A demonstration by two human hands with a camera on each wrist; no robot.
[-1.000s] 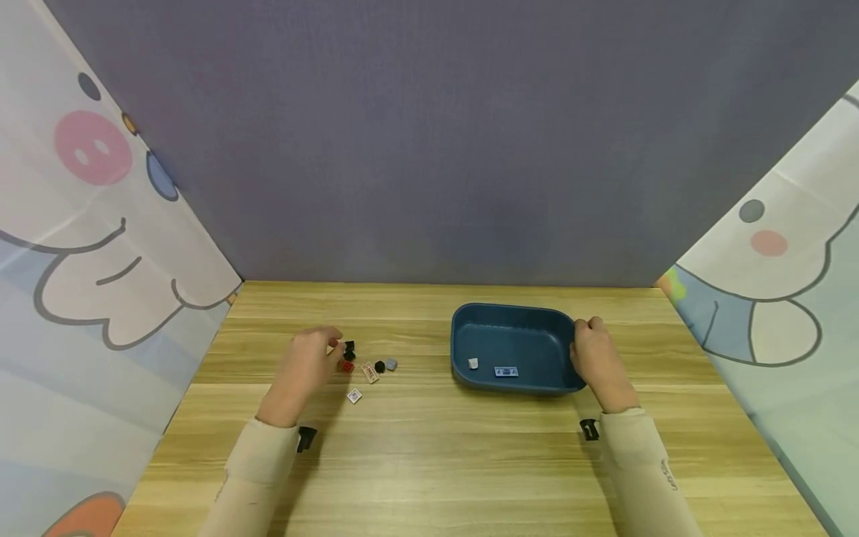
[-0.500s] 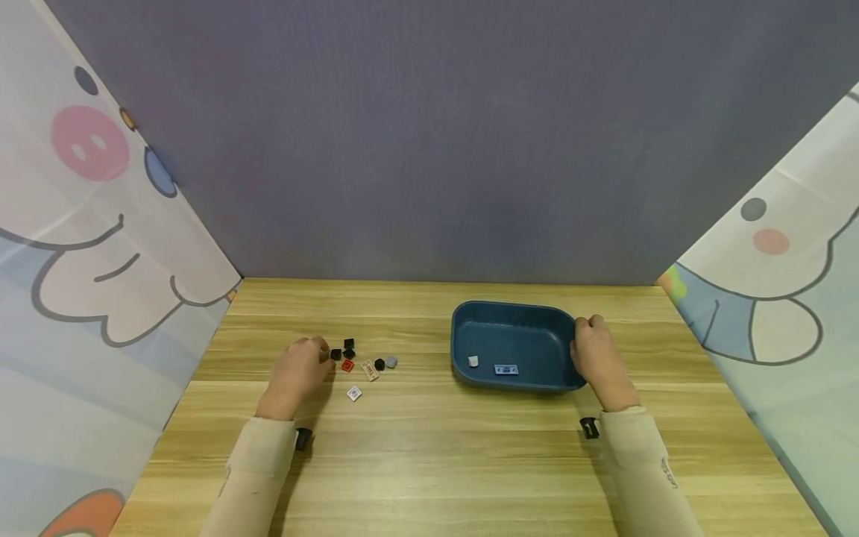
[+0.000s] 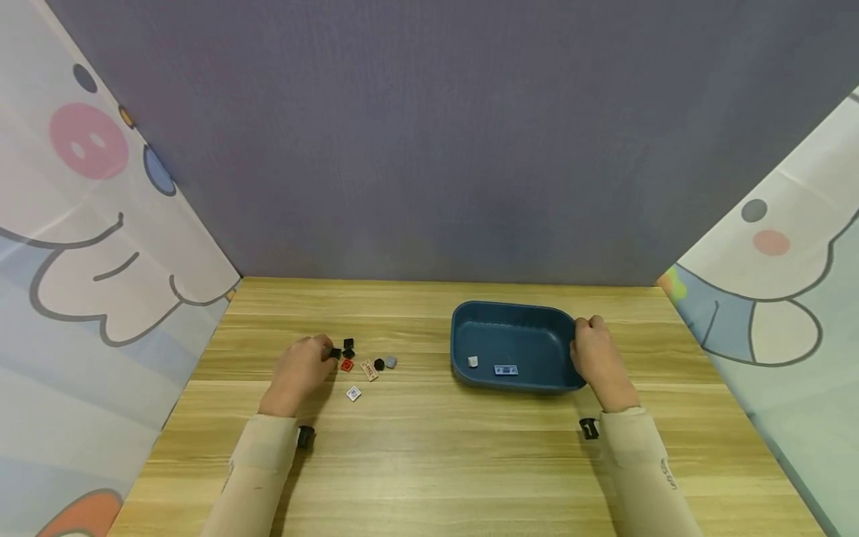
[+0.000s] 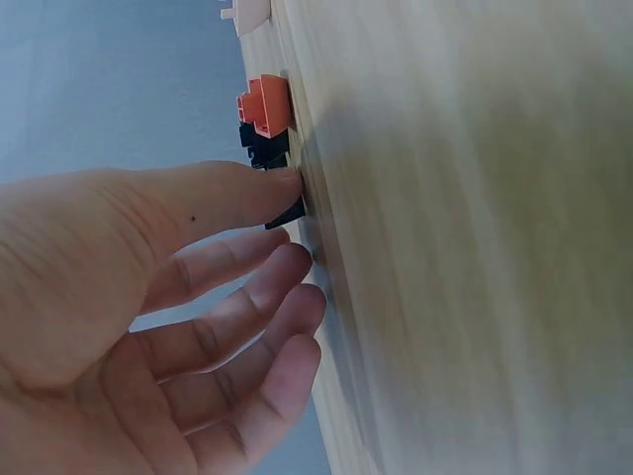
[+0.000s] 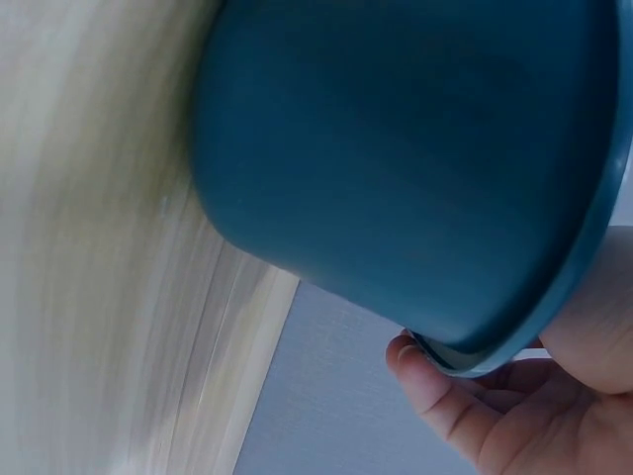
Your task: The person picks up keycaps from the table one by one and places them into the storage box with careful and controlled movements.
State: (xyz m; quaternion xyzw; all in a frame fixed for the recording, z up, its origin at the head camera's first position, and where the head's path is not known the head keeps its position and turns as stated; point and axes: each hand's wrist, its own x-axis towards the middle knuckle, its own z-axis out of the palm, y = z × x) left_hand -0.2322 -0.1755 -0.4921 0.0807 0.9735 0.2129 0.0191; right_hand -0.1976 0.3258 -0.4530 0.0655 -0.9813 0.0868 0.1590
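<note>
In the head view my left hand (image 3: 302,371) is low over the table at the left, thumb and index finger pinching a small black keycap (image 4: 287,215), partly hidden by the thumb. Right beside it lie more black keycaps (image 3: 348,344) and a red keycap (image 3: 347,365). A beige keycap (image 3: 369,370), another black one (image 3: 379,365), a grey one (image 3: 391,362) and a white one (image 3: 353,393) are scattered close by. My right hand (image 3: 596,359) grips the right rim of a dark blue basin (image 3: 520,386). Inside it are a white keycap (image 3: 473,362) and a wider blue keycap (image 3: 506,370).
The wooden table (image 3: 429,462) runs back to a grey-purple panel (image 3: 429,149). Cartoon-printed curtains (image 3: 134,298) border it on both sides. Small black devices (image 3: 589,429) sit at both wrists.
My left hand drew back left from over the black keycaps, then came slightly right to take hold of the leftmost one. My right hand and the basin stayed in place.
</note>
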